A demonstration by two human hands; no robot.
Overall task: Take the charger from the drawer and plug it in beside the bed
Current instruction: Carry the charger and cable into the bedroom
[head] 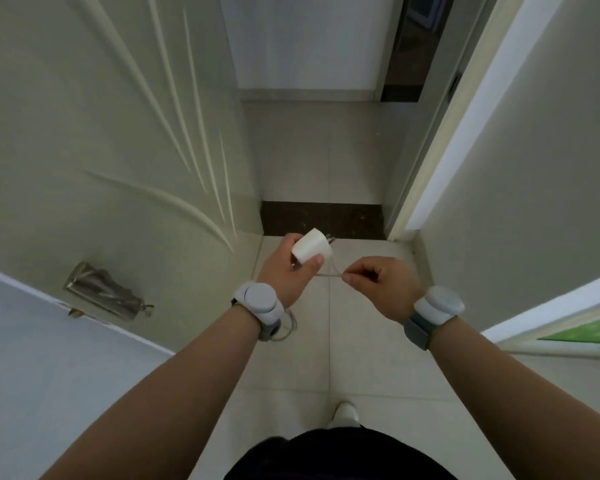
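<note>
So: slack cable (327, 274) hangs looped under the left wrist, with the door handle (101, 291) off to its left, a likely snag risk when walking on; left hand (281, 271) curls round the white charger (311, 250), prongs forward; right hand (383, 284) pinches the cable just beside it. A snag could tug the charger out onto the floor tiles (361, 358). Dark threshold (323, 220) ahead of the hands: trip point. Nowhere to plug in is in view.

One charger (311, 250), one cable (329, 274) — two wristbands (258, 301) (439, 306)
</note>
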